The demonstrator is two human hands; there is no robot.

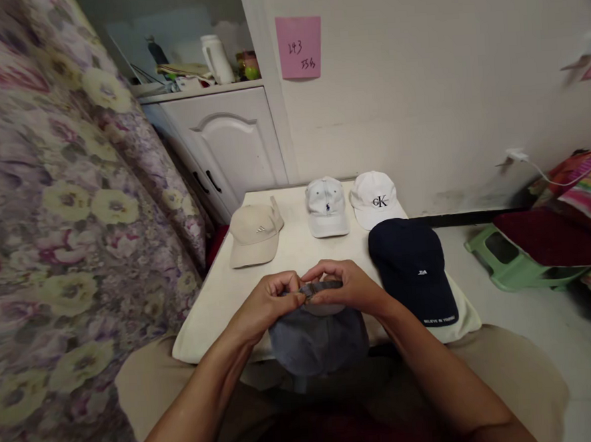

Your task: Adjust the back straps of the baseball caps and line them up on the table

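Note:
Close to my body, a grey-blue baseball cap (318, 343) is held at the table's near edge. My left hand (275, 299) pinches its back strap near a small buckle, fingers closed. From the other side, my right hand (347, 288) grips the same strap, thumb and fingertips meeting my left at the buckle. Beyond my hands stand a beige cap (256, 231) on the left, a pale grey cap (326, 206) with a small dark emblem, and a white cap (374, 193) with black letters. A navy cap (411, 260) lies to the right of my right hand.
The caps rest on a cream-covered table (210, 306) between my knees. A floral curtain (75, 228) hangs at left, beside a white cabinet (224, 132) with a white jug (217, 59). A pink note (299, 47) is on the wall. At right stands a green stool (509, 268).

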